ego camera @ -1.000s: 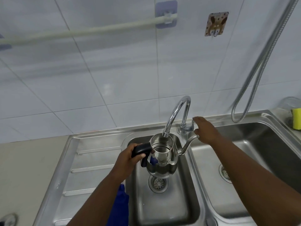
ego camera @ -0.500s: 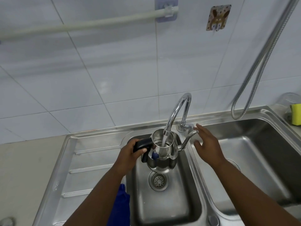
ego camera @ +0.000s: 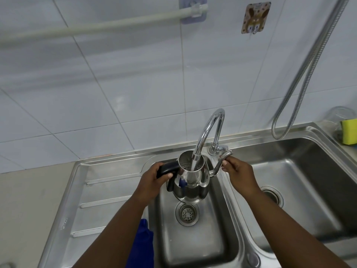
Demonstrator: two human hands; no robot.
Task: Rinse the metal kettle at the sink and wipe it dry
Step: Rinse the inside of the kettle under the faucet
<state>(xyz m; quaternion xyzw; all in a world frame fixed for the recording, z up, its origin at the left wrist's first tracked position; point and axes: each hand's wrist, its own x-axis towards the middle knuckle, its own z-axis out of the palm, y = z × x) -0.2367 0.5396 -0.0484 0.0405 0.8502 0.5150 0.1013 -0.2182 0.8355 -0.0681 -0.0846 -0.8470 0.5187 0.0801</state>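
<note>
Left hand wrapped tight around the black handle of the metal kettle; thumb over top, fingers curled under. Right hand pinches the kettle's curved spout between thumb and fingertips, near its tip. Kettle held upright in the air over the left basin of the double sink, above the drain strainer, not touching the basin floor. No lid on it, mouth open upward.

Blue cloth lies draped at the near-left edge of that basin, partly under the left forearm.

Faucet gooseneck arcs over the kettle, nozzle right at the mouth; water stream runs straight into the opening. Fill level hard to judge through glare. Right basin has its own drain, just past the right wrist. Ribbed drainboard to the left.

Farther back: yellow sponge at the right rim corner, metal hose looped down the tiled wall, white rail and patterned hook up top.
</note>
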